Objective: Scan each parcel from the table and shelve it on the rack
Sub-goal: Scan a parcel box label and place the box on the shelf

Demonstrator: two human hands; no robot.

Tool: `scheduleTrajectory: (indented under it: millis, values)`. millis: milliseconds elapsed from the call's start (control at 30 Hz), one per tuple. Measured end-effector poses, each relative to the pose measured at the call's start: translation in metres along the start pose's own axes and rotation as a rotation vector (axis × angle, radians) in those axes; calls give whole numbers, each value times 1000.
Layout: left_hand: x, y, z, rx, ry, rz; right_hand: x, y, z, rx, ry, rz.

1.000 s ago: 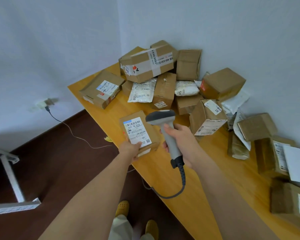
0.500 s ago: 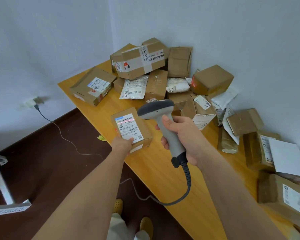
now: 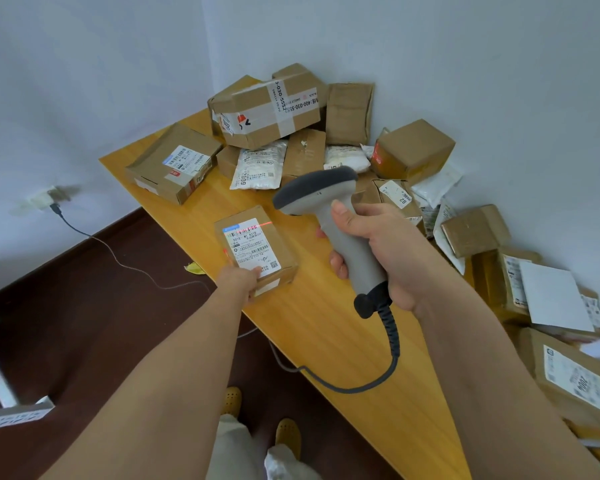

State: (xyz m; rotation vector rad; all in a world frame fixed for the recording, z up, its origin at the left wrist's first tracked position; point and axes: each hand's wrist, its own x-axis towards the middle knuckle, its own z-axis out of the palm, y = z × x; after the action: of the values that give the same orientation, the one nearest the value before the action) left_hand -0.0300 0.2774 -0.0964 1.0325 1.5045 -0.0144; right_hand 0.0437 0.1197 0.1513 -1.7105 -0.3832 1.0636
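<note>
A wooden table (image 3: 326, 327) runs from the room's corner toward the camera, its edge cutting diagonally over a dark floor (image 3: 84, 323). At its far end and along the wall lies a heap of parcels (image 3: 326, 140): brown boxes, white bags and padded envelopes leaning on one another, with a big taped box (image 3: 271, 109) on top. A flat box (image 3: 174, 164) sits apart near the table's far left edge. More boxes crowd the right side, one under a white sheet (image 3: 555, 299).

Near the table's left edge rests a small parcel (image 3: 257, 247), label up, a red scan line lying across the top of the label. The left hand (image 3: 239, 282) grips its near corner, thumb pressed on the label. The right hand (image 3: 378, 251) is wrapped round the handle of a grey scanner (image 3: 329, 216), whose head points down at the parcel; its coiled cable (image 3: 388, 344) loops off the table's edge.

A wall plug (image 3: 49, 199) with a thin cord sits low on the left wall
</note>
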Motion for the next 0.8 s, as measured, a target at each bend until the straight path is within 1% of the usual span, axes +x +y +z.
scheduleTrajectory:
  millis: [167, 267, 467, 633, 800]
  values:
    - [0, 5, 4, -24, -50, -20, -5, -8, 4, 11, 12, 13]
    - [2, 4, 5, -40, -72, 7, -6, -10, 5, 19, 17, 17]
    - [4, 1, 7, -135, -83, 13, -9, -13, 9, 17, 17, 9]
    - [3, 2, 7, -123, -77, -10, -12, -13, 7, 9, 23, -15]
    - [1, -1, 9, -126, -72, 2, -16, -6, 2, 21, -6, -25]
